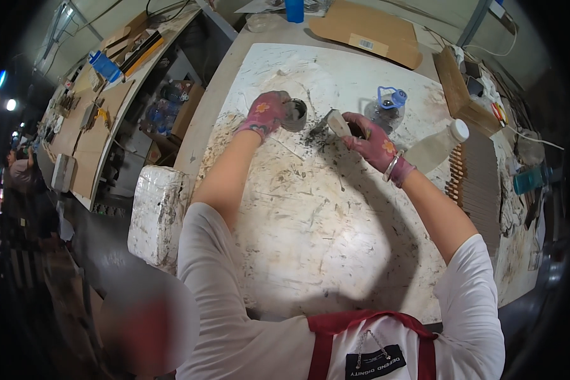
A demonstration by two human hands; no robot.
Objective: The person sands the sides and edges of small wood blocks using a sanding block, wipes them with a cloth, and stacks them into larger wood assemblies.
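Small grey round cup gripped by gloved left hand; right hand w/ pale-handled scraper just beside it.

Both bare forearms reach forward over the surface. The left hand, in a pink flowered glove, curls closed. The right hand, gloved alike, grips closed, wrist bent inward.

Item count on the surface: two gloved hands, left hand and right hand; one small dark cup; one scraper tool; two clear bottles; one cardboard sheet.
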